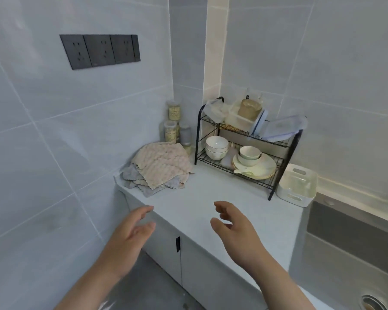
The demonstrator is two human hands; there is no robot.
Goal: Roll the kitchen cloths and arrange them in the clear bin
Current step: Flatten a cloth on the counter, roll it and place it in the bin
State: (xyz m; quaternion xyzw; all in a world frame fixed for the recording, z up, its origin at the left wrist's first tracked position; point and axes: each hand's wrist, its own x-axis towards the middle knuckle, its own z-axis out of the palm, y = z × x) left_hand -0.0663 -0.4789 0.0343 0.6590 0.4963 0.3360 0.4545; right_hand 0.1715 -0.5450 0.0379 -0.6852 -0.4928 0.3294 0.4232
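Your left grip (pixel 130 233) and right grip (pixel 235 229) hover near the front edge of the bench (pixel 211 198), fingers loosely spread and holding nothing. The kitchen cloths (pixel 159 166) lie unrolled in a loose pile at the bench's left end, by the wall, just in front of some jars (pixel 174 121). The clear bin (pixel 297 185) stands just beside the right leg of the dish rack (pixel 244 139), near the sink (pixel 354 238).

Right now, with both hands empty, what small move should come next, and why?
Probably reach the left hand to the top beige scalloped cloth on the pile: both it and the right hand hover open, holding nothing, no cloth is rolled, and the clear plastic bin looks empty.
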